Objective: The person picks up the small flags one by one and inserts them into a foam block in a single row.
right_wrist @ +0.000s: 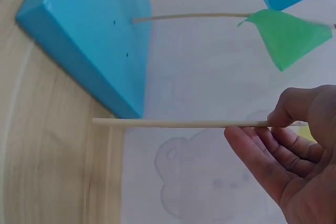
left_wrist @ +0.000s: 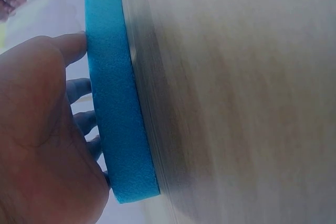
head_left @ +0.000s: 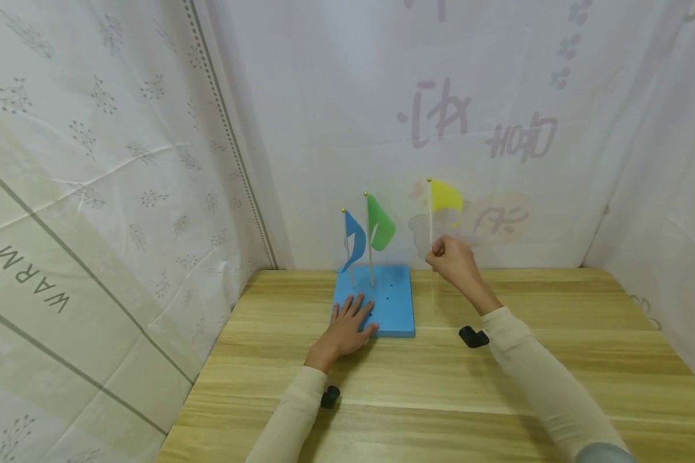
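Observation:
A blue foam block (head_left: pixel 396 315) with small holes lies on the table. Two small flags stand upright in it: a blue flag (head_left: pixel 356 241), leaning slightly, and a green flag (head_left: pixel 382 225). My left hand (head_left: pixel 347 328) rests spread on the block's front left part, fingers fairly straight; in the left wrist view its fingertips press on the top (left_wrist: pixel 113 87) edge of the foam. To the right of the block, my right hand (head_left: pixel 454 260) pinches the stick of a yellow flag (head_left: pixel 444 196) between thumb and fingers. The stick's lower end (right_wrist: pixel 105 122) hangs free beside the block in the right wrist view.
The wooden table (head_left: pixel 527 411) reaches back to a printed curtain (head_left: pixel 336 128), with another curtain (head_left: pixel 92 212) along the left side. A black wrist device (head_left: pixel 473 337) sits under the right forearm, and a second one (head_left: pixel 330 397) by the left.

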